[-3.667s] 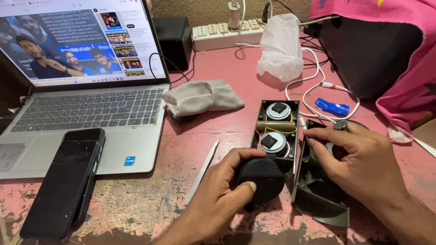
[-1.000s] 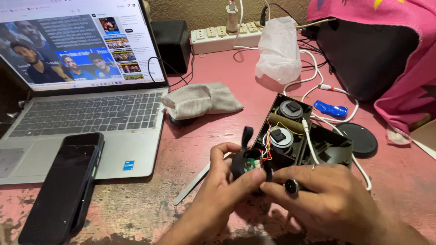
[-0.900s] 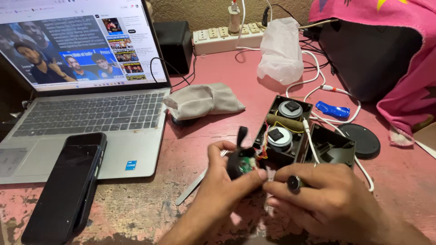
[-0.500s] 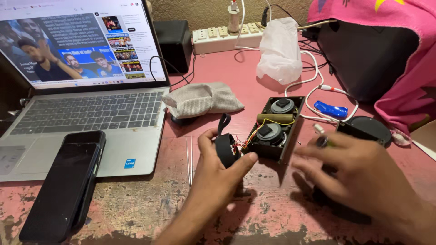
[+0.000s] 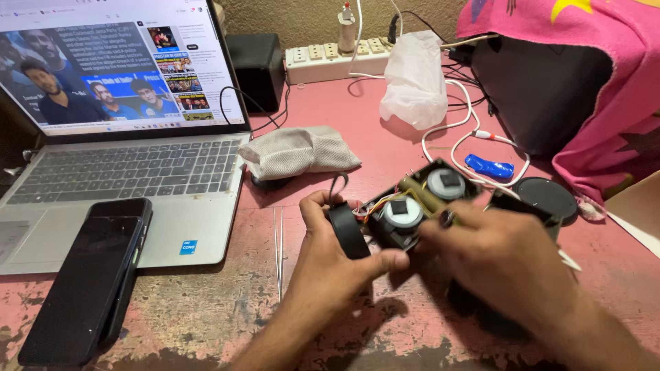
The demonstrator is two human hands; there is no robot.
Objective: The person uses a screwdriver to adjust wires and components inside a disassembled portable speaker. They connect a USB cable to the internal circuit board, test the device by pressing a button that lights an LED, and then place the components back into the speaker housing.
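Left hand (image 5: 330, 254) pinches a black round cover (image 5: 347, 230) beside the opened black plastic speaker housing (image 5: 412, 206); blurred right hand (image 5: 502, 261), grip indiscernible, rests on that housing.

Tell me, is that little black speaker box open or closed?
Open. The speaker box shows two round drivers and coloured wires inside, and the left hand holds a black cover piece away from it.
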